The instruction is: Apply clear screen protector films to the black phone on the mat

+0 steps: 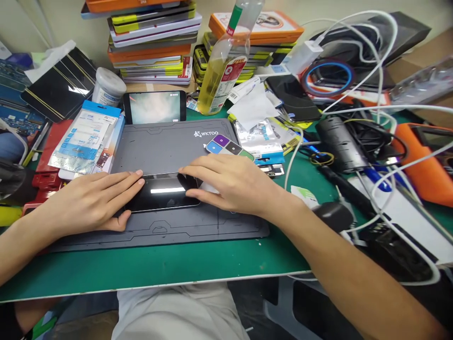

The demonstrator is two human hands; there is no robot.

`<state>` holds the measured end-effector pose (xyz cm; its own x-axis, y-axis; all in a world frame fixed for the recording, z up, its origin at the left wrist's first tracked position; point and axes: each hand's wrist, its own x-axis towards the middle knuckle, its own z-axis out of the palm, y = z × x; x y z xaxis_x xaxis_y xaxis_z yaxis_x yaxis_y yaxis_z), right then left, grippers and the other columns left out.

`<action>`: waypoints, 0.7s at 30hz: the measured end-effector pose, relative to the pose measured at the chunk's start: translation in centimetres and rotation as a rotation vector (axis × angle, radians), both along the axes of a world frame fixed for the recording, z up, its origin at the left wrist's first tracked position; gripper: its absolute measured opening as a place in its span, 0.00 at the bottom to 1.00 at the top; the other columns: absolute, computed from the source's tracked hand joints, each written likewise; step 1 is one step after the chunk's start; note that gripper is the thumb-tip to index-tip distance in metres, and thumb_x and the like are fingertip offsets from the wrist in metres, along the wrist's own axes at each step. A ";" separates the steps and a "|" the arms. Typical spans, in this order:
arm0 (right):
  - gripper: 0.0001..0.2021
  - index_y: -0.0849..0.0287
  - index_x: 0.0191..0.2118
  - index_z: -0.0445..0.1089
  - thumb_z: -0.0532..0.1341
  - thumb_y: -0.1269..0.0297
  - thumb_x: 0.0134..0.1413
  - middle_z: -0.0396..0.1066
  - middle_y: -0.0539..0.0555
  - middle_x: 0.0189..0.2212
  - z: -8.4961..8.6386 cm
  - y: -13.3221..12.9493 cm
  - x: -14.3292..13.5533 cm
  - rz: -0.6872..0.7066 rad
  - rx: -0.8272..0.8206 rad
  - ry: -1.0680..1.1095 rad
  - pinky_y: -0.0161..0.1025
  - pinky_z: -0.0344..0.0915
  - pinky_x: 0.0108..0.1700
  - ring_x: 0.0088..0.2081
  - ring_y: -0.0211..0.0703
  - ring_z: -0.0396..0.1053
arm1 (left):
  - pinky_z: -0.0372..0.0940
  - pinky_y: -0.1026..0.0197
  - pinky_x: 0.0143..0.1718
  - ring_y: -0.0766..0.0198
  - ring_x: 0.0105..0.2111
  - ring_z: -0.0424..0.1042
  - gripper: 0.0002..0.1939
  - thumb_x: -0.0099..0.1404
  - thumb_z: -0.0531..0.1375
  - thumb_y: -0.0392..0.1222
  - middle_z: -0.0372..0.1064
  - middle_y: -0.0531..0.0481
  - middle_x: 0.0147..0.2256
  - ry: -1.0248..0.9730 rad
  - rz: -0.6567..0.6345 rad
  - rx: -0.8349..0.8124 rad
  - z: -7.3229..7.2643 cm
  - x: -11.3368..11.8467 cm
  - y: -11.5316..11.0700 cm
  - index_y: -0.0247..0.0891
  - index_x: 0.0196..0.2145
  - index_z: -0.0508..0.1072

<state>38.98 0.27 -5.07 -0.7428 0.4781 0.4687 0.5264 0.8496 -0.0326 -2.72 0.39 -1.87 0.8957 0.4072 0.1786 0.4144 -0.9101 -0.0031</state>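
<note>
A black smartphone (164, 200) lies lengthwise on a grey work mat (159, 148), a bright light strip reflected in its glossy screen. My left hand (90, 200) grips its left end, fingers laid along the far edge and thumb at the near edge. At the opposite end, my right hand (237, 184) holds the phone between fingers and thumb. Just beyond the right hand sits a card with coloured squares (221, 140), partly covered by it. A second phone (155, 106) with a lit screen leans upright behind the mat.
A bottle of yellow liquid (215, 85) stands behind the mat, near stacked flat boxes (152, 49). Plastic packets (85, 137) and a white tub (108, 87) are at left. White cables (380, 71), tools and an orange case (424, 165) crowd the right. The green table's front edge is close.
</note>
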 end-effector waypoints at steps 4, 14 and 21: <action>0.29 0.64 0.66 0.85 0.64 0.39 0.94 0.90 0.67 0.56 0.4 -0.2 0.2 0.056 -0.027 -0.013 0.52 0.81 0.51 0.49 0.59 0.88 | 0.89 0.50 0.70 0.48 0.66 0.94 0.40 0.90 0.65 0.36 0.85 0.38 0.75 -0.002 -0.090 0.182 0.7 1.0 0.0 0.39 0.93 0.65; 0.21 0.65 0.63 0.86 0.76 0.50 0.87 0.89 0.66 0.55 0.9 -0.6 0.4 0.058 -0.056 -0.024 0.50 0.80 0.49 0.47 0.59 0.88 | 0.89 0.49 0.70 0.46 0.66 0.94 0.31 0.92 0.65 0.44 0.86 0.36 0.74 0.030 -0.085 0.202 1.2 1.4 -0.5 0.33 0.84 0.76; 0.20 0.66 0.64 0.84 0.70 0.51 0.91 0.89 0.66 0.55 0.9 -0.7 0.3 0.062 -0.019 -0.038 0.50 0.79 0.47 0.46 0.58 0.88 | 0.88 0.49 0.72 0.47 0.68 0.93 0.29 0.92 0.64 0.44 0.85 0.35 0.75 0.076 -0.085 0.221 1.2 1.3 -0.7 0.32 0.82 0.77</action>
